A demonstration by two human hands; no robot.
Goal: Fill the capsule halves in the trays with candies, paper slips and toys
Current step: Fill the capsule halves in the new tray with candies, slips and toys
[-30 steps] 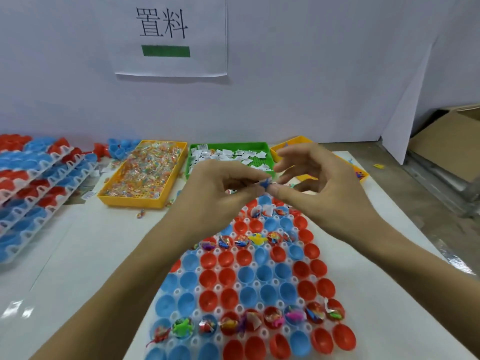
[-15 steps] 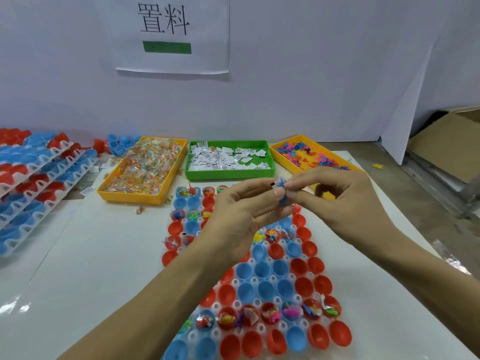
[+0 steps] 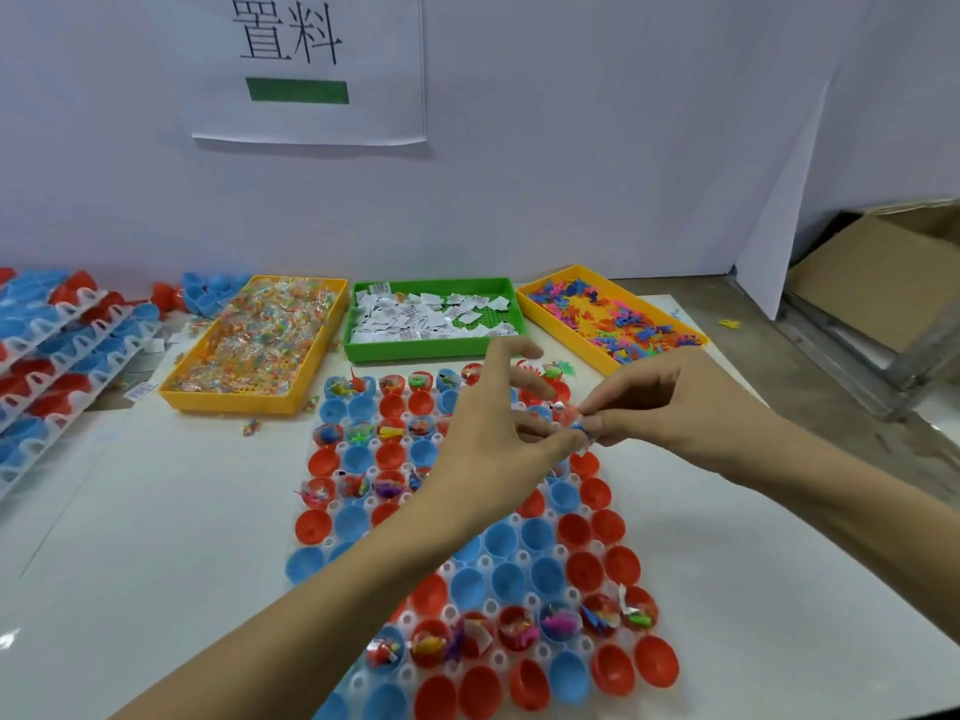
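A white tray (image 3: 563,550) of red and blue capsule halves lies on the table in front of me; some rows hold candies, slips and toys, others are bare. My left hand (image 3: 498,439) and my right hand (image 3: 670,402) meet above the tray's right side. Both pinch a small blue toy (image 3: 577,424) between their fingertips. Behind the tray stand a yellow bin of wrapped candies (image 3: 254,345), a green bin of paper slips (image 3: 434,319) and a yellow bin of coloured toys (image 3: 613,319).
Stacked trays of red and blue capsule halves (image 3: 57,356) fill the left edge. Loose blue halves (image 3: 208,293) lie behind the candy bin. A white wall with a paper sign (image 3: 306,65) backs the table. A cardboard box (image 3: 878,272) sits far right.
Both hands have drifted to the right and lower over the tray, still holding the small blue toy. The view has tilted, showing more of the tray's far rows.
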